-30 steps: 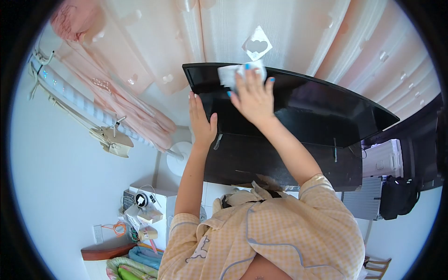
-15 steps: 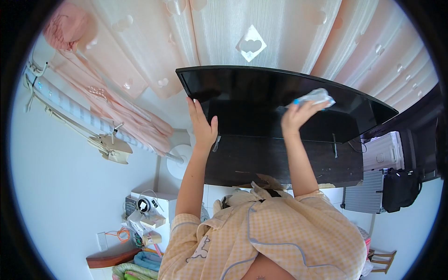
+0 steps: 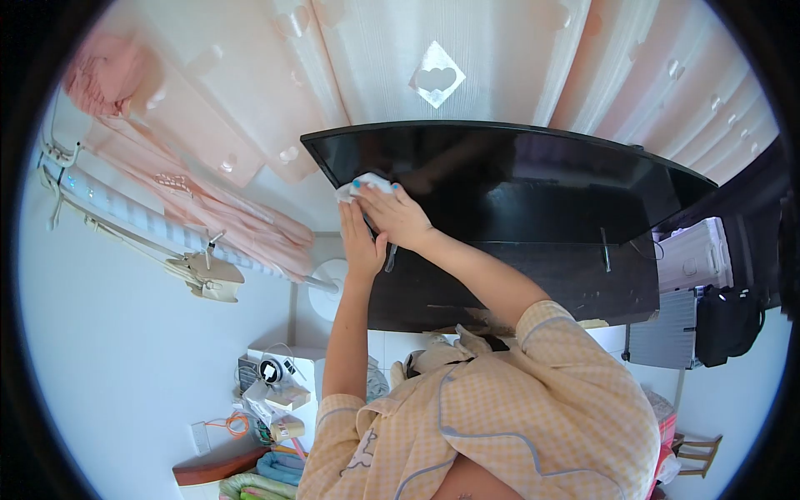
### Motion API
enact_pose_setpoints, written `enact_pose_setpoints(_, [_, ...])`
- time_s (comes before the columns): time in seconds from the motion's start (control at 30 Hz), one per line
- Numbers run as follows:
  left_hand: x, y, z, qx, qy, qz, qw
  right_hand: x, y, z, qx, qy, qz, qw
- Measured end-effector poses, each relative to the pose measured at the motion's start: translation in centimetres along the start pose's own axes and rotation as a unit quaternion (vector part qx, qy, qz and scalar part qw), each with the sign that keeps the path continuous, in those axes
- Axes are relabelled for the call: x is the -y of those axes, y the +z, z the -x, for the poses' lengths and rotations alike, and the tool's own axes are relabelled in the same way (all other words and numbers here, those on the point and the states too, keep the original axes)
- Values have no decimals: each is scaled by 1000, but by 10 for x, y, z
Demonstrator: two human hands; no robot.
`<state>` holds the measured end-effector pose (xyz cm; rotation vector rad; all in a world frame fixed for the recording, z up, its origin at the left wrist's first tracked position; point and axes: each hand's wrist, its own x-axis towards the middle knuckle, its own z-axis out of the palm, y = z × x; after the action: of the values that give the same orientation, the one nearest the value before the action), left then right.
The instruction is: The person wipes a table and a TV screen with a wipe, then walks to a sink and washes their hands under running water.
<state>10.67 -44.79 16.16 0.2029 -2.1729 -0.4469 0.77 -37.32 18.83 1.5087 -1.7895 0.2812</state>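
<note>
Holding white cloth (image 3: 372,181) in right fingers (image 3: 377,202) against black television (image 3: 533,183), left fingers (image 3: 348,218) outstretched, suitcase (image 3: 664,329) closed.

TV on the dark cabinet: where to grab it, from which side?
Likely the two short side edges of the TV, from the front: it's a wide, thin panel standing on feet, so opposite ends should balance it. Its left edge is crowded by the left hand and the right hand on the white wipe.

The black television (image 3: 533,187) is standing, screen dark. The crumpled white cloth (image 3: 376,181) is resting at its left edge.
</note>
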Motion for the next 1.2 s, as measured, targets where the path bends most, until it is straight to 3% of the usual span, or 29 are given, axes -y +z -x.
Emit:
enact_pose_setpoints(0.17, [-10,9,5,-4,1,-33,999,-9,-5,15,38,-50,5,998])
enact_pose_setpoints(0.23, [-14,16,5,1,18,-72,997,-17,-12,23,40,6,-55,998])
enact_pose_setpoints(0.37, [-29,27,0,17,48,-69,996,-48,-32,62,36,138,-28,989])
enact_pose_setpoints(0.5, [-37,33,-5,50,36,-69,996,-107,-44,122,-102,203,73,971])
enact_pose_setpoints(0.57, [-36,35,-5,51,35,-94,994,-134,-56,149,-99,243,117,958])
enact_pose_setpoints(0.7, [-34,32,-5,60,41,-100,992,-177,-83,188,-114,393,116,905])
enact_pose_setpoints(0.83, [-34,28,-6,73,44,-106,991,-198,-93,202,-212,489,54,844])
enact_pose_setpoints(1.0, [-36,28,-7,83,39,-105,990,-185,-85,183,-278,507,14,816])
enact_pose_setpoints(1.1, [-33,29,-7,72,52,-93,992,-151,-72,149,-260,431,-40,863])
enact_pose_setpoints(1.2, [-32,27,-6,83,52,-80,992,-105,-49,113,-172,384,-9,907])
